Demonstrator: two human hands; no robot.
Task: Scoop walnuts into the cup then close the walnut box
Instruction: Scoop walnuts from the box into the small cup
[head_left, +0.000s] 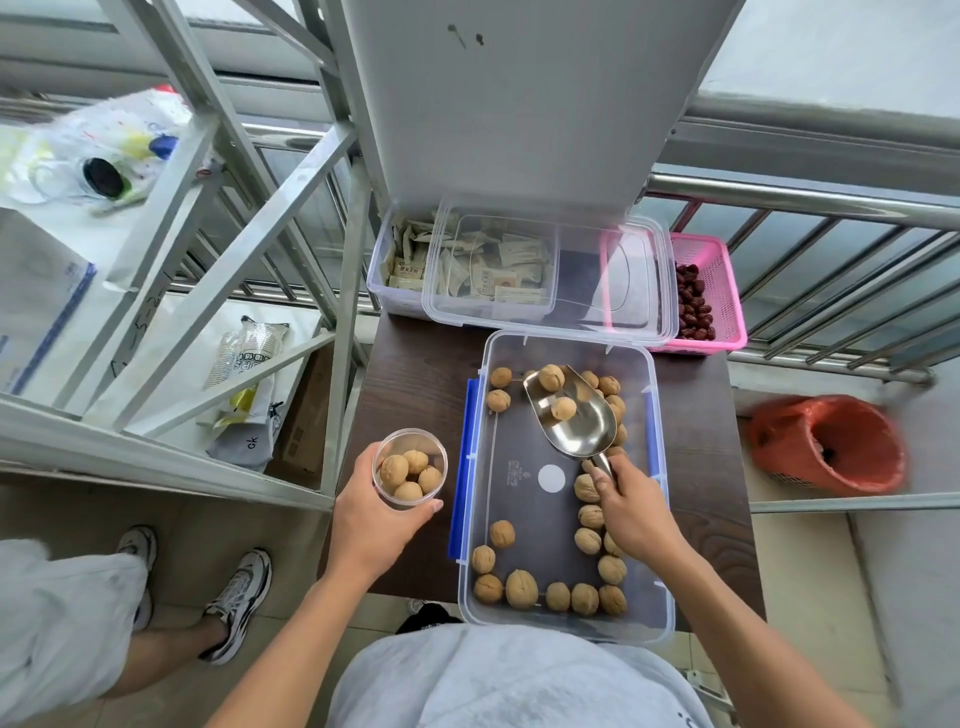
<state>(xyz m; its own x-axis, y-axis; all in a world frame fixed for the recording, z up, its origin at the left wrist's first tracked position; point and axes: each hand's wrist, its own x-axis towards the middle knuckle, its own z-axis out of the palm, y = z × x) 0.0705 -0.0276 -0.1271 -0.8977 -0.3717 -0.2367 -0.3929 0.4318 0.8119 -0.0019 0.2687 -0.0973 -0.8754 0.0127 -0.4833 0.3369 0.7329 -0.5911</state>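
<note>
The clear walnut box (658, 525) with blue clips sits open on the dark table, several walnuts (521, 588) scattered along its sides. My right hand (635, 514) grips the handle of a metal scoop (587, 431) held over the box's far half, with two walnuts in its bowl. My left hand (370, 514) holds a clear plastic cup (410, 466) left of the box, above the table's edge; several walnuts lie in it. The box's clear lid (613, 283) leans behind the box over the other containers.
A clear bin of paper sachets (410, 260) and a pink basket of red dates (711, 291) stand at the table's (415, 374) far end. A metal shelf frame (343, 322) rises at left. An orange-lined bin (831, 441) stands right. Another person's legs (156, 597) are at lower left.
</note>
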